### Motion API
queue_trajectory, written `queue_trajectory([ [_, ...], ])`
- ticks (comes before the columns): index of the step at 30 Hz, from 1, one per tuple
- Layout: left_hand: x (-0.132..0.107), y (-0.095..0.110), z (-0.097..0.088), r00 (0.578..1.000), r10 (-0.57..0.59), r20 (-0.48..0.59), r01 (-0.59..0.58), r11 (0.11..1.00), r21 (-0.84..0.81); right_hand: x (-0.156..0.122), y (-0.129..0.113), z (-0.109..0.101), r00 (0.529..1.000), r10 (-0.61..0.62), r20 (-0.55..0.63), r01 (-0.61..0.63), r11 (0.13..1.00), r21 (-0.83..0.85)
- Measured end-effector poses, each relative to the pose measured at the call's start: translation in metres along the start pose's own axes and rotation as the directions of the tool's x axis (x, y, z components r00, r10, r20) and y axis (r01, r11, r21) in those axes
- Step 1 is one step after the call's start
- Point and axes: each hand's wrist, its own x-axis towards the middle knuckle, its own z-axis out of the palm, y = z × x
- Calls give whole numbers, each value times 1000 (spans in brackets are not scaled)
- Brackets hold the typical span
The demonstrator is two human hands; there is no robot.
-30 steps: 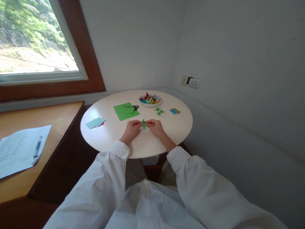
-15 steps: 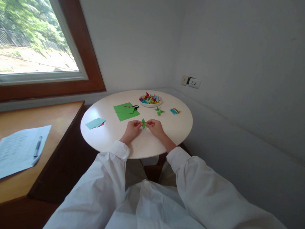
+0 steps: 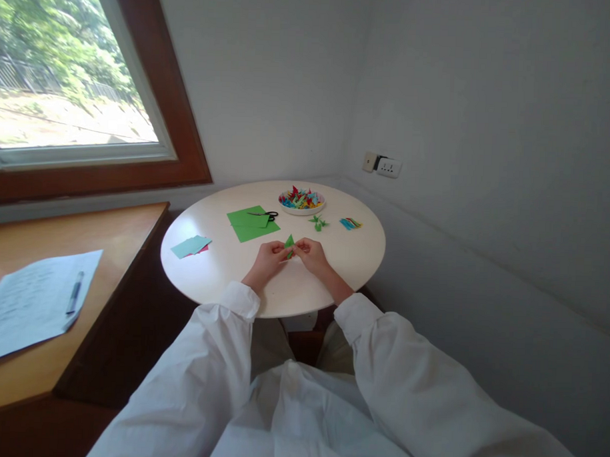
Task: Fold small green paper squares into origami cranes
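A small piece of folded green paper [image 3: 289, 241] is pinched between my two hands over the near middle of the round white table [image 3: 223, 279]. My left hand [image 3: 268, 259] is closed on its left side, and my right hand [image 3: 311, 253] grips it from the right. The paper's pointed tip sticks up above the fingers, while its lower part is mostly hidden by them. Beyond my right hand lie several small folded green paper pieces [image 3: 318, 223]. Green paper sheets [image 3: 250, 225] lie farther off to the left, with black-handled scissors [image 3: 270, 215] resting on them.
At the table's back stands a white bowl [image 3: 301, 212] of colourful folded paper pieces. Thin coloured strips [image 3: 350, 223] lie at the right, pale blue and red paper [image 3: 191, 246] at the left. A wooden desk [image 3: 118, 268] beside the table holds a written sheet [image 3: 37, 299] and pen [image 3: 75, 292].
My left hand has moved slightly right, closer to the right hand. The green paper has shifted a little right, and the fingers now cover more of its lower part.
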Motion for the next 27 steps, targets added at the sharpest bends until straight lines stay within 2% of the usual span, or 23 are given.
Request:
queue_trajectory([
  [17,-4,4,0,994,-25,111,28,999,-27,-1,-5,0,999,16,-33,-14,999,50],
  [27,-4,4,-1,996,-28,89,30,999,-23,-2,-5,-1,1000,24,-13,-23,998,57],
])
